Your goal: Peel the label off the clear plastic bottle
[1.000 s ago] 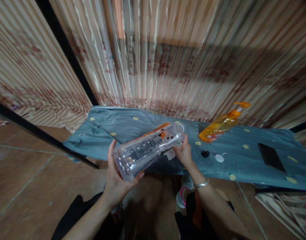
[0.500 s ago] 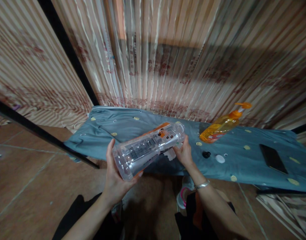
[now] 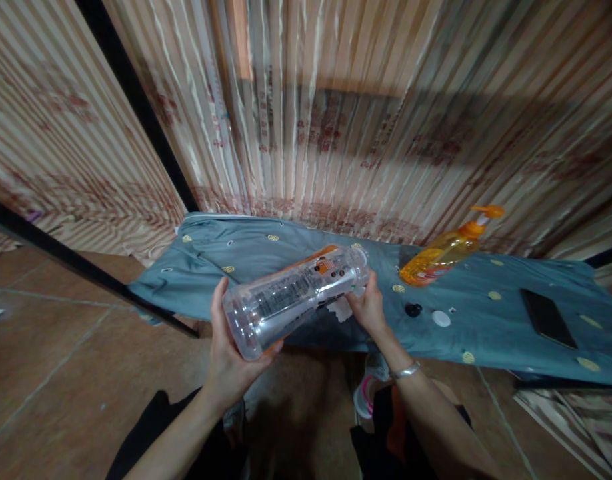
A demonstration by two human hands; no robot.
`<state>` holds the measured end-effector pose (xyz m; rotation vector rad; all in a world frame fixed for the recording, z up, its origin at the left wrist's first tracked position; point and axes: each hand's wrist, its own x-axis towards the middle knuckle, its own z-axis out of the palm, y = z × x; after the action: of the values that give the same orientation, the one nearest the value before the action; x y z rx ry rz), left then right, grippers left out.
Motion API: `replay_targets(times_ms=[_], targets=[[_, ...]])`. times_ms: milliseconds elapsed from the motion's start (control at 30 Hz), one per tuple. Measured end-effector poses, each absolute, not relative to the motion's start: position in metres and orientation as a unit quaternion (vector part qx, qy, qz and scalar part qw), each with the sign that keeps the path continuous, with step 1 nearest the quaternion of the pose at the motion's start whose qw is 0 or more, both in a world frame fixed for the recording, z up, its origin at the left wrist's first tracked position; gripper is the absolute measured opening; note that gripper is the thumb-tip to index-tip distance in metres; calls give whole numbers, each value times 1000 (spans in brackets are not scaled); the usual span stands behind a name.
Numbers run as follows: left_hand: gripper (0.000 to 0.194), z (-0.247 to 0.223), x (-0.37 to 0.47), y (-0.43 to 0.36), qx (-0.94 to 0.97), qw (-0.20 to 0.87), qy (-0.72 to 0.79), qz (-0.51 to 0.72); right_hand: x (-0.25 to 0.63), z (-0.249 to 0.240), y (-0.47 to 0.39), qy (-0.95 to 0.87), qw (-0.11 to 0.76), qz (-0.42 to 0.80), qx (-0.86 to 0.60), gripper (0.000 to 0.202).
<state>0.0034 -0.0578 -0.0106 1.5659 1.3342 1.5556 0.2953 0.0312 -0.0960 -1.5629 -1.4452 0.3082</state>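
A clear plastic bottle [image 3: 291, 297] with an orange and printed label is held tilted above the cloth, its neck toward the right. My left hand [image 3: 233, 363] grips its base end from below and the side. Near the neck, my right hand [image 3: 369, 307] is closed around the bottle, its fingers partly hidden behind it. A whitish crumpled scrap [image 3: 341, 309], perhaps tissue, shows beside the right fingers; whether that hand holds it I cannot tell. On the cloth to the right lie a small black piece [image 3: 413, 310] and a white round cap [image 3: 441, 318].
A blue-grey patterned cloth [image 3: 526, 273] covers a long narrow surface. An orange pump bottle [image 3: 441, 257] stands at the back right, and a dark phone [image 3: 549, 317] lies further right. Black metal bars [image 3: 136, 107] rise at the left. A striped curtain [image 3: 336, 120] hangs behind.
Hardly anything differs. The bottle has turned very slightly in my hands, and both hands keep nearly the same place.
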Motion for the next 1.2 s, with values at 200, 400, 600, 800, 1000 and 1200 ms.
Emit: replay_targets(times_ms=[200,400,600,800,1000,1200], targets=[[120,-8,4,-56,592,271,485,584,297,-96,31,-603,473,120,-631,66],[125,-8,1,-54,596,262,488,582,297,-99,32,-601,474,121,-632,66],[126,-10,-3,-53,598,246,493,582,298,-100,32,-608,475,120,-625,64],[127,-13,-4,-53,598,250,493,580,299,-98,32,-608,468,127,-629,67],[126,-10,-3,-53,602,230,497,581,299,-99,32,-611,471,125,-624,66],[127,-12,-3,-52,599,234,498,582,299,-100,32,-609,473,121,-625,62]])
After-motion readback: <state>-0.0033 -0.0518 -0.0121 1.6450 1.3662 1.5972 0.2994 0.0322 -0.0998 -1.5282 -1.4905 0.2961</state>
